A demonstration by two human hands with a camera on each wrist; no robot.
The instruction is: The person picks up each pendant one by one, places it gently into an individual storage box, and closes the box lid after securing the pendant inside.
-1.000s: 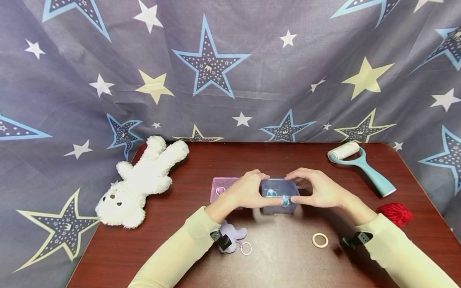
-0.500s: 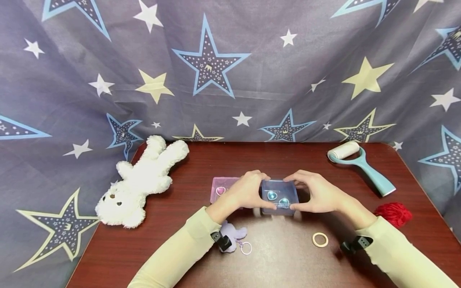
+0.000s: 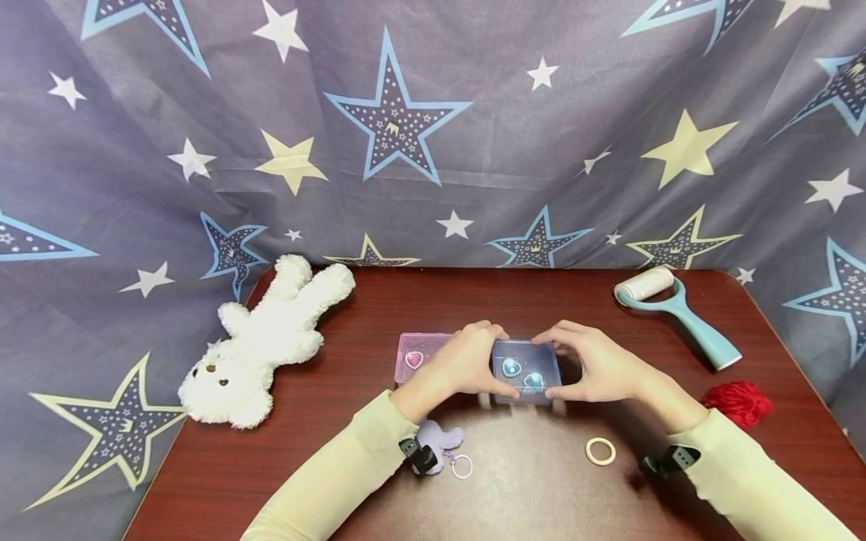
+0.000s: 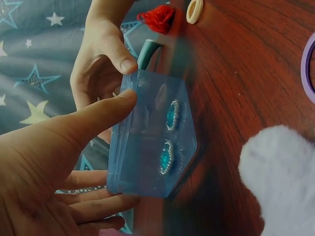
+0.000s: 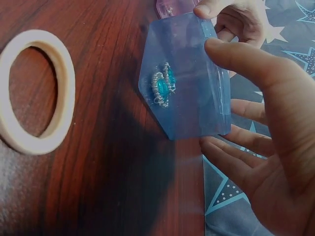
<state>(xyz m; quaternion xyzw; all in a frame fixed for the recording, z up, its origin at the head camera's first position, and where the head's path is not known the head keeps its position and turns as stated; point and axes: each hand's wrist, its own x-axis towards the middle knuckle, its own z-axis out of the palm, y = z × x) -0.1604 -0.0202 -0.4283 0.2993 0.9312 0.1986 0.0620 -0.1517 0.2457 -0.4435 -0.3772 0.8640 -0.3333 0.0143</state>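
In the head view a see-through blue plastic box [image 3: 526, 368] is in the middle of the table. Two blue heart-shaped gems with silvery beaded rims [image 4: 171, 115] show through its walls. My left hand [image 3: 467, 361] holds the box's left side, thumb on the near upper edge and fingers at the far edge. On the opposite side my right hand [image 3: 595, 364] grips it the same way. Both wrist views show the thumbs on the rim band [image 5: 216, 83] at the top. A pink box [image 3: 422, 349] with a pink heart gem is partly behind my left hand.
A white plush bear [image 3: 264, 346] lies at the left. Near my left wrist is a purple plush keychain [image 3: 440, 439], partly covered. A wooden ring [image 3: 600, 451], red yarn [image 3: 737, 404] and a blue-handled lint roller [image 3: 683, 308] are at the right. A star-print cloth [image 3: 433, 150] hangs behind.
Since a second ago, both hands and the blue box have shifted slightly toward me. The two blue gems show more clearly through the top. Little differs from half a second ago.
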